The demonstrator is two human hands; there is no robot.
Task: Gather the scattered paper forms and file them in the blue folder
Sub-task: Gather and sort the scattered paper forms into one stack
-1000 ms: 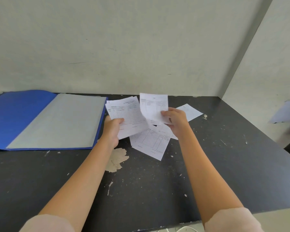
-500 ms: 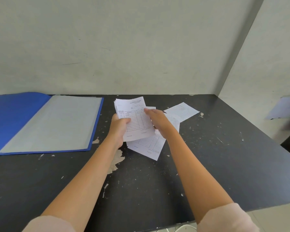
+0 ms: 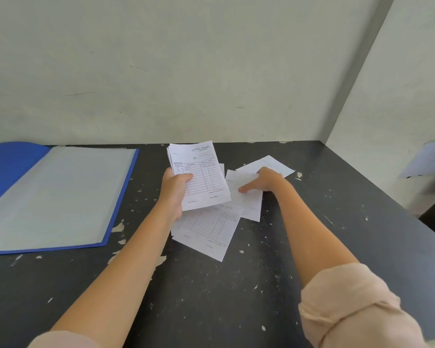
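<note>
Paper forms are roughly half gathered, as I judge it, and none is filed yet. At the far left the blue folder (image 3: 55, 197) lies spread open on the desk (image 3: 211, 297), its pale inner leaf facing up with nothing on it that I can see. Next comes my left hand (image 3: 173, 192), fingers and thumb curled round the left edge of the stack (image 3: 201, 177) of collected forms, which I hold tilted up above the desk, printed side toward me. Below and just right of that stack, loose sheets overlap on the desk: the near form (image 3: 206, 232) closest to me and the middle form (image 3: 246, 199) beside it. My right hand (image 3: 264, 182) lies on that middle form with fingers stretched flat, pressing it rather than pinching it. Behind that hand the far form (image 3: 269, 163) pokes out to the right. So at least three sheets are left to pick up, perhaps more hidden under the stack; then the stack wants squaring and slipping into the folder, well apart to the left
</note>
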